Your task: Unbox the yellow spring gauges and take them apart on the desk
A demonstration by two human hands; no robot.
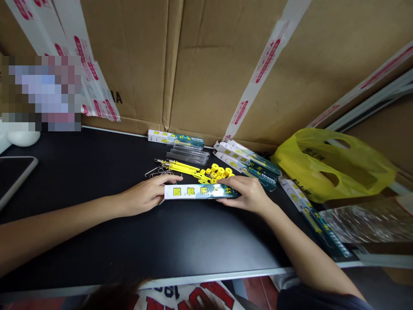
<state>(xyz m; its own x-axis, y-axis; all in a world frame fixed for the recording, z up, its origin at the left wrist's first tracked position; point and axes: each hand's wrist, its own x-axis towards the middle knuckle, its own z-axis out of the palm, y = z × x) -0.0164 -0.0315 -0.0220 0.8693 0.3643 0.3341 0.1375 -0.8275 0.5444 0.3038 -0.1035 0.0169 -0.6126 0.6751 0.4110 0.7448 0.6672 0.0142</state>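
A long, narrow white-and-green printed box (193,192) lies sideways between my hands just above the black table. My left hand (146,193) grips its left end, with one finger stretched out behind it. My right hand (247,192) is closed around the right end. Just beyond the box are several small yellow caps (222,171), yellow rods with metal springs (180,166) and thin wire hooks (158,171). Clear plastic tubes (189,155) lie in a row farther back. The box partly hides the nearest yellow pieces.
Similar boxes (248,161) lie stacked at the back right, one box (176,138) stands at the back, and another box (318,217) is on the right. A yellow plastic bag (358,155) and clear plastic wrap (364,224) sit at the right edge. Large cardboard (209,64) walls the back.
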